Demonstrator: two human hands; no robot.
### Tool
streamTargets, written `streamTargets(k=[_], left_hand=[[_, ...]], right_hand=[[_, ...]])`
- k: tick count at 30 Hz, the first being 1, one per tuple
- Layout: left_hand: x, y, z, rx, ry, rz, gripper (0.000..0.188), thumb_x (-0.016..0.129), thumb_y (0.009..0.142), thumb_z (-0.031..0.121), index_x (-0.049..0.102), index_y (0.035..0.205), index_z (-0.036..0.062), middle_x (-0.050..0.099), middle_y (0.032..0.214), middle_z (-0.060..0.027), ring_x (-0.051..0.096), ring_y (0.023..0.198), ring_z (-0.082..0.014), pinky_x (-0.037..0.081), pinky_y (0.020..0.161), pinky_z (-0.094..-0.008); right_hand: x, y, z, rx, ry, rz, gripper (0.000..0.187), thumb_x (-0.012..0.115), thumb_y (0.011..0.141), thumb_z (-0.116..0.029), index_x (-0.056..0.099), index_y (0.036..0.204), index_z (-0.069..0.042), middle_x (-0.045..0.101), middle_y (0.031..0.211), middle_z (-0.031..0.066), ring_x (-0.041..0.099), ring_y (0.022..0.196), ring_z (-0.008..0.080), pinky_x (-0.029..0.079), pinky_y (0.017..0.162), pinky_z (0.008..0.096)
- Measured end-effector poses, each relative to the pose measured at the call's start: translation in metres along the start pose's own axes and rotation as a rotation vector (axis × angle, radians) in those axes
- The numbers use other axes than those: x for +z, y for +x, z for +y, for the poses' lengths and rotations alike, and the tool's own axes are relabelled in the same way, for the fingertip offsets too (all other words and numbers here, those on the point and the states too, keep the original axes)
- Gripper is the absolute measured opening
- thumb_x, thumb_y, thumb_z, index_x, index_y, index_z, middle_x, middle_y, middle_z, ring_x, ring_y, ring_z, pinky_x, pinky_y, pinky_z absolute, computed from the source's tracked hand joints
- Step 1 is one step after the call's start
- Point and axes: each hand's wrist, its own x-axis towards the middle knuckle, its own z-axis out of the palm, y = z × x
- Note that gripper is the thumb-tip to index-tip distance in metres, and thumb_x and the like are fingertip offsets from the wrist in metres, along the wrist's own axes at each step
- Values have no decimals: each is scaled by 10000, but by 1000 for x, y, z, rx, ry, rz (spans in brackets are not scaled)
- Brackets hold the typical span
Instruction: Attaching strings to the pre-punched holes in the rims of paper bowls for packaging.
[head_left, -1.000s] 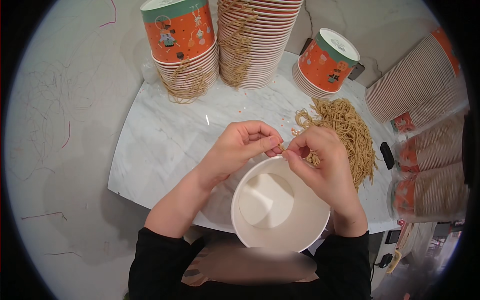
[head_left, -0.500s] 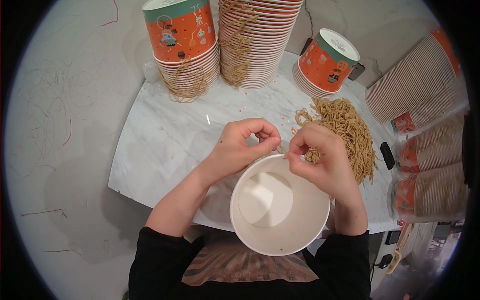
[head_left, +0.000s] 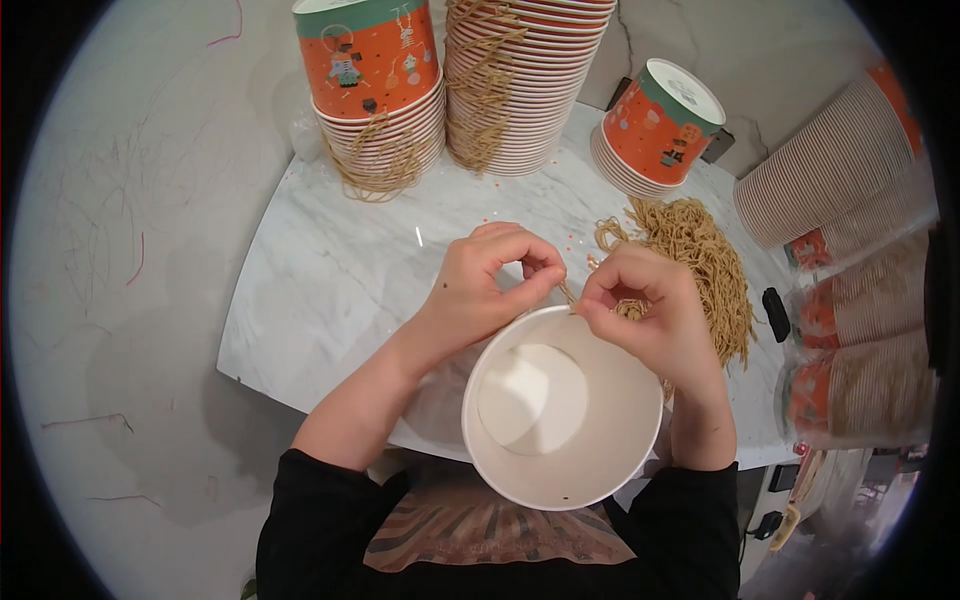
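- Bucket [head_left: 610,440] just below the hands: white, paper-looking, smooth and matt inside.
- Cord [head_left: 567,292] between the left hand [head_left: 505,272] and right hand [head_left: 640,305]: thin, fibrous, matt.
- Tangled cords [head_left: 705,255] beyond the right hand: rough, dull, string-like.
- Tabletop [head_left: 320,290] under the hands: smooth, marble-patterned, faintly glossy.
- Orange bucket [head_left: 370,65] beyond the left hand: smooth printed paper by its look.
- Wrapping [head_left: 870,285] far right of the hands: clear, shiny, creased plastic.
- Sleeves [head_left: 320,510] behind the hands: matt black cloth.

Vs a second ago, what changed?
Left hand fingertips drew slightly up and away from the right hand's, exposing more tan cord between them. Nothing taken or released. White bucket and cord pile stayed put.
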Motion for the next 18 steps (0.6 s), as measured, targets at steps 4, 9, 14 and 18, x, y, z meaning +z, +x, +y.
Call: streamTargets(k=[4, 9, 14, 18], left_hand=[[5, -1, 4, -99, -155, 89, 122, 697, 901, 12, 692, 1020, 39, 720, 929, -41, 654, 888, -129, 453, 1048, -373], [10, 0, -4, -117, -359, 167, 236, 650, 940, -28, 630, 1174, -10, 708, 1109, -106, 659, 1059, -163, 522, 972, -316], [10, -2, -3, -184, -461, 140, 211, 647, 944, -25, 654, 1154, -15, 721, 1106, -106, 685, 1096, -175, 541, 974, -315], [9, -1, -4, -158, -435, 144, 194, 654, 942, -17, 663, 1136, -14, 727, 1111, -105, 696, 1067, -176, 547, 965, -312]], right_hand=[[-6, 7, -4, 385, 247, -71, 168, 761, 882, -135, 712, 897, 25, 670, 795, 5, 602, 696, 60, 487, 625, 236], [2, 18, 24, 406, 294, -155, 230, 727, 949, -230, 730, 938, 0, 680, 801, 2, 610, 693, 44, 492, 622, 218], [16, 22, 33, 539, 714, -145, 217, 723, 954, -209, 717, 1009, 1, 696, 845, 9, 635, 703, 59, 512, 628, 210], [16, 24, 38, 623, 842, -288, 189, 711, 956, -175, 702, 1017, 3, 698, 857, 15, 659, 729, 66, 526, 640, 197]])
